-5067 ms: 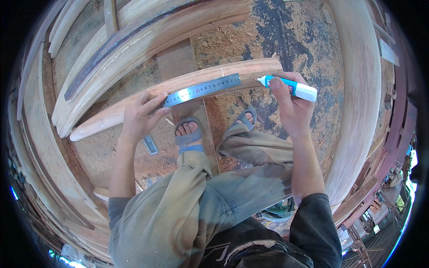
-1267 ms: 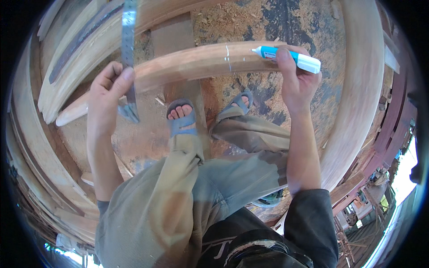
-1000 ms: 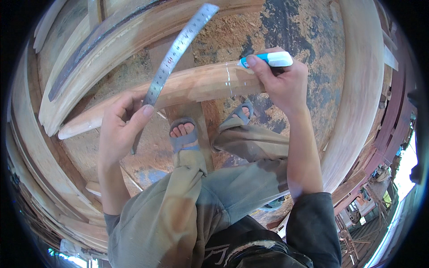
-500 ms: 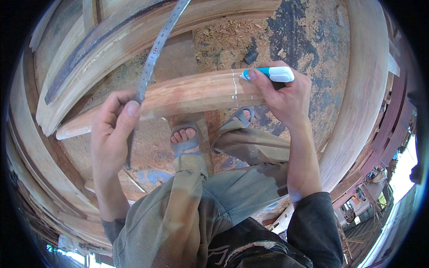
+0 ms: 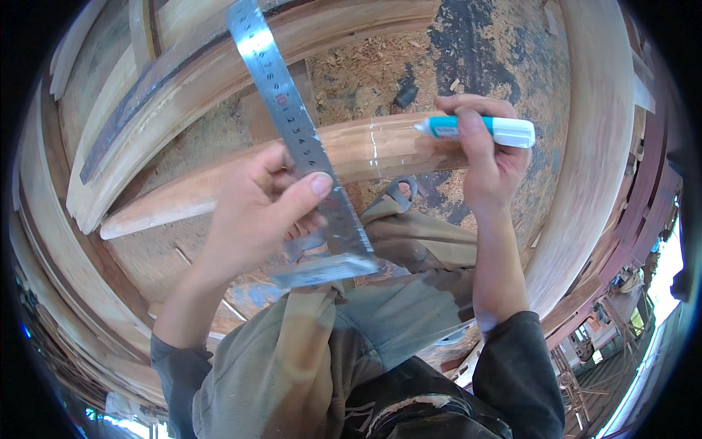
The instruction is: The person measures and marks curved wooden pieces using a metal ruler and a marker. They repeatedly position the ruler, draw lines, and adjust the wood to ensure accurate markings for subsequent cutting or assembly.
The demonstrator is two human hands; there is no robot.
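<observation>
A steel try square (image 5: 281,102) is pinched in my left hand (image 5: 256,201), thumb over the blade. Its long marked blade slants up and to the left, and its short stock lies toward my knees, blurred. In my right hand (image 5: 493,157) I grip a teal and white correction pen (image 5: 515,132), its tip pointing left. A long tapered curved timber (image 5: 322,150) lies crosswise under both hands, narrowing to a point at the left. White marks run across its face, left of the pen tip. The square is held above the timber.
Several larger curved timbers (image 5: 183,95) lie at the upper left. Another broad curved timber (image 5: 596,146) runs down the right side. Wood shavings (image 5: 365,69) and a small dark object (image 5: 406,95) litter the floor. My sandalled foot (image 5: 401,192) rests just below the timber.
My left hand has moved right with the square and turned it, so the blade's flat face shows. My right hand has drawn the pen away from the marks, to the right.
</observation>
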